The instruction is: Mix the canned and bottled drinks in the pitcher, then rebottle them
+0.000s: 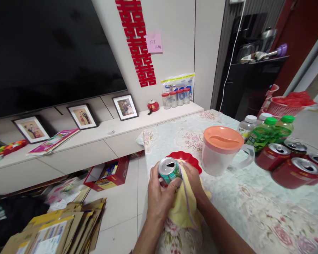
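Living rm: floral tbl (222, 208) is standing near a low TV unit (76, 153), w/ TV (42, 46) hanging above. L hand (159, 195) is clamping round a green can (168, 171), open top facing up; R hand (193, 178) is gripping a yellow cloth (184, 208) and pressing it to the can's R side. Hands are working close tog., can between them near tbl's L edge; can't tell if its base is touching tbl. Looks like a wiping step. For doing it well: L should be holding firm but not squeezing (thin wall prob. denting), can staying upright in case liquid's inside, R turning can vs. cloth for full coverage, loose cloth end not dragging. Just beyond, red dish (187, 157) is sitting partly hidden; pitcher (218, 158) is standing to its R. Further R, red cans (294, 174) are grouping w/ green btls (261, 137) behind. On floor L, flattened boxes (65, 231) are piling up.
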Available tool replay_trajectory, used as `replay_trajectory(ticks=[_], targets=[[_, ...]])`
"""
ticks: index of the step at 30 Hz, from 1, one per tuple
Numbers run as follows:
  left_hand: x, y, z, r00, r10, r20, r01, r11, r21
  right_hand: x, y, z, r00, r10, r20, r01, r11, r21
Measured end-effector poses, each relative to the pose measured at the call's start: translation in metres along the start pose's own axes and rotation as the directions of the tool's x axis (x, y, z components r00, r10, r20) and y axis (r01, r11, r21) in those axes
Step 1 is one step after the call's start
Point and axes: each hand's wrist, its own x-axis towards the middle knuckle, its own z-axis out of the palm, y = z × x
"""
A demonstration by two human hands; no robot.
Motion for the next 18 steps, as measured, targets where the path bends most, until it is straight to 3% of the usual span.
replay_trajectory(ticks=[7,14,18], targets=[[-0.005,-0.004,-0.005,0.999,0.001,0.035,0.0,1.0,-0.025,-0.013,-0.013,-0.016,0.984,-0.178,0.016,0.178,0.969,-0.169],[-0.02,-0.017,-0.001,0.993,-0.057,0.106,0.068,0.993,-0.101,-0.03,-0.04,-0.049,0.956,-0.291,0.031,0.288,0.913,-0.289],[-0.031,-0.019,0.003,0.982,-0.09,0.168,0.116,0.981,-0.153,-0.038,-0.062,-0.066,0.881,-0.473,0.003,0.406,0.753,-0.518]])
